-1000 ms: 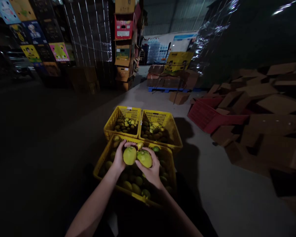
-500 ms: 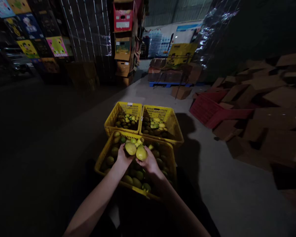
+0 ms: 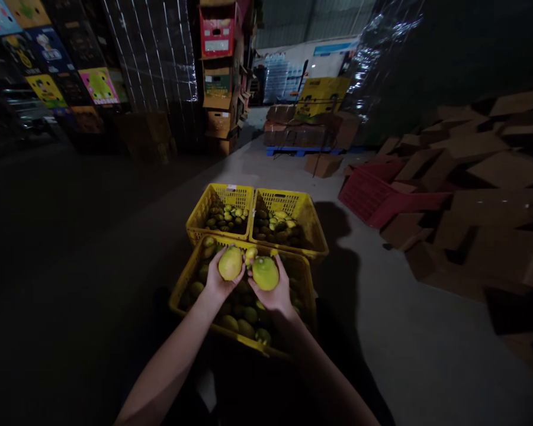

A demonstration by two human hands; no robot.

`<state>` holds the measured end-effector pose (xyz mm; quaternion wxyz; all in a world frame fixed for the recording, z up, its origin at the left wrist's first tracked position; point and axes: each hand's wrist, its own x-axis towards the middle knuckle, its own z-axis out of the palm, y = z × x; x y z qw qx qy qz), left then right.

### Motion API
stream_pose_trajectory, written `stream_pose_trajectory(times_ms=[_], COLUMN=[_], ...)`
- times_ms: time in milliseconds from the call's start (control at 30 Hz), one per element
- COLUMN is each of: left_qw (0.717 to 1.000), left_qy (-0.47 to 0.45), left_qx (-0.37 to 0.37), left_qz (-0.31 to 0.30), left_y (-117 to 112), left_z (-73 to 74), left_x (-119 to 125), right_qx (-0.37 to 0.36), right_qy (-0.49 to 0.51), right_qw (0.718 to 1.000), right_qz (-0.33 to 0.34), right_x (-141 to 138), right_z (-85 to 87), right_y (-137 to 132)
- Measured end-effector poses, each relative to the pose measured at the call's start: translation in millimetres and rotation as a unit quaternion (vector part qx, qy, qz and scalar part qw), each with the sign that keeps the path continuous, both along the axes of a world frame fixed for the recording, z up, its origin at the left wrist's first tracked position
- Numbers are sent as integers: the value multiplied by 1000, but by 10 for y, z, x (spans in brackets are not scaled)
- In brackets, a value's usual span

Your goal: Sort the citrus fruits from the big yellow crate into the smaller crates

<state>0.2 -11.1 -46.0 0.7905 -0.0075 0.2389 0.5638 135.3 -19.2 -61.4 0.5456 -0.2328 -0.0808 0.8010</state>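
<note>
Our left hand (image 3: 218, 285) curls around a yellow fruit (image 3: 230, 264); our right hand (image 3: 279, 293) cups a greener fruit (image 3: 265, 273) beside it. Below our grip, 1 yellow crate (image 3: 240, 339) holds more fruit (image 3: 228, 323). Just beyond are 2 partly filled crates, the left crate (image 3: 198, 216) and the right crate (image 3: 310, 225). Farther ahead lies a blue pallet (image 3: 299, 152). We seem to be comparing the 2 fruits; the next move calls for firm support under each.

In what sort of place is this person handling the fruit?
Probably a warehouse or a fruit packing area: yellow plastic crates of fruit stand on a bare floor, printed cartons are stacked high at the back, and a blue pallet bears more boxes.
</note>
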Motion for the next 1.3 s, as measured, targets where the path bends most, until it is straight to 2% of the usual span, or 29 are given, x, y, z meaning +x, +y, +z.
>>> stream_pose_trajectory(times_ms=[167, 300, 533, 700, 800, 900, 1033, 1133, 1300], left_qw=[997, 995, 999, 999, 998, 998, 997, 998, 1000], left_qy=[54, 65, -21, -23, -36, -27, -2, 1, -1], left_qx=[40, 49, 33, 9, -2, -36, -71, -63, -18], left_qz=[-50, -59, -36, 22, 45, 42, 28, 17, 24], left_y=[-108, -129, -97, -78, -53, -16, 15, 13, -3], left_z=[99, 103, 54, 47, 45, 14, -43, -38, 32], left_x=[49, 74, 88, 120, 133, 139, 146, 145, 114], right_qx=[7, 27, 45, 49, 45, 33, -30, -38, -11], right_qy=[16, 8, 53, 51, 33, 21, 7, -10, -41], right_qw=[999, 998, 997, 997, 997, 998, 998, 996, 997], right_qz=[40, 51, 19, -39, -52, -49, -63, -85, -58], right_x=[31, 48, 15, -17, -14, -1, 23, 36, 46], right_z=[-32, -45, -13, 27, 31, 28, 31, 43, 61], right_y=[-18, -17, 4, -8, -11, 1, 41, 69, 67])
